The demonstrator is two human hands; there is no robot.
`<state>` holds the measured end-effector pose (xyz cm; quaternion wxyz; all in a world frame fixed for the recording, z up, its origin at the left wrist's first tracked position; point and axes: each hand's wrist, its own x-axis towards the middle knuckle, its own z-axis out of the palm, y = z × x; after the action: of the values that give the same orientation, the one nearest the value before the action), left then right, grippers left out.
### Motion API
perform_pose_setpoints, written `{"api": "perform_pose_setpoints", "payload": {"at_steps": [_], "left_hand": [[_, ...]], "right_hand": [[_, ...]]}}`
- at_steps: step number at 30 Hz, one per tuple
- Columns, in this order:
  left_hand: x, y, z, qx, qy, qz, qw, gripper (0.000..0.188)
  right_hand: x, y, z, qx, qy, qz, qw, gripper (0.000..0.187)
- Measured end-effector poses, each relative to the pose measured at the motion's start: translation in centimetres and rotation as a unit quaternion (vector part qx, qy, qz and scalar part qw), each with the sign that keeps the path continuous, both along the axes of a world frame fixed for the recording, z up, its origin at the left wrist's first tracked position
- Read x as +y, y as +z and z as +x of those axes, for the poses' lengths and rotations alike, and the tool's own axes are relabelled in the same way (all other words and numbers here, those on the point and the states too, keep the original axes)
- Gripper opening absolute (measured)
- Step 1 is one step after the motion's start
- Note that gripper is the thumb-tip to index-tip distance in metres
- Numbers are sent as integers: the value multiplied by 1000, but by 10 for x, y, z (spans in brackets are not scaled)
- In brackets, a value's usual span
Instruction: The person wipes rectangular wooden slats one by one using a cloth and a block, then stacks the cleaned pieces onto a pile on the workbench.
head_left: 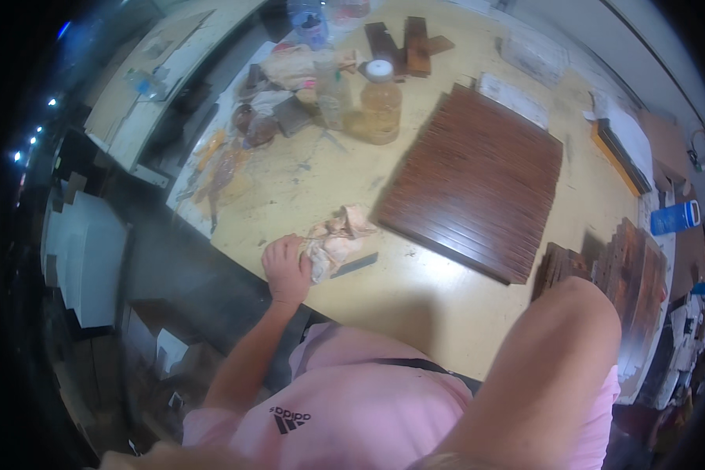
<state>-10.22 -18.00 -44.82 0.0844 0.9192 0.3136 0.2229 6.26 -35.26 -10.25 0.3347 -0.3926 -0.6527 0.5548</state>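
My left hand (287, 268) rests at the near edge of the table, its fingers closed on the side of a crumpled, stained cloth rag (337, 239). A thin grey strip (356, 265) lies flat beside the rag. Right of it is a square panel of narrow, dark brown wooden strips (474, 180), glossy along its near part. My right arm (556, 345) is bent, with the elbow over the table's near right side. The right hand itself is out of view.
A white-capped jar of amber liquid (381, 106) stands behind the rag, near a clear bottle (333, 98). Dark wooden pieces (417, 47) lie at the back. Stacked brown boards (630, 274) stand at the right, near a blue container (674, 218). Stained cloths (290, 66) lie far left.
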Motion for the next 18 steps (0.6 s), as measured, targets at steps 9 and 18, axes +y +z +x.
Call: {"api": "perform_pose_setpoints", "payload": {"at_steps": [9,18], "left_hand": [[-1,4,-1,7,13,10,1000,36],[0,4,1,3,5,4,1000,37]], "right_hand": [[6,1,1,16,19,-6,1000,28],[10,-1,-3,55,13,-38,998,29]]}}
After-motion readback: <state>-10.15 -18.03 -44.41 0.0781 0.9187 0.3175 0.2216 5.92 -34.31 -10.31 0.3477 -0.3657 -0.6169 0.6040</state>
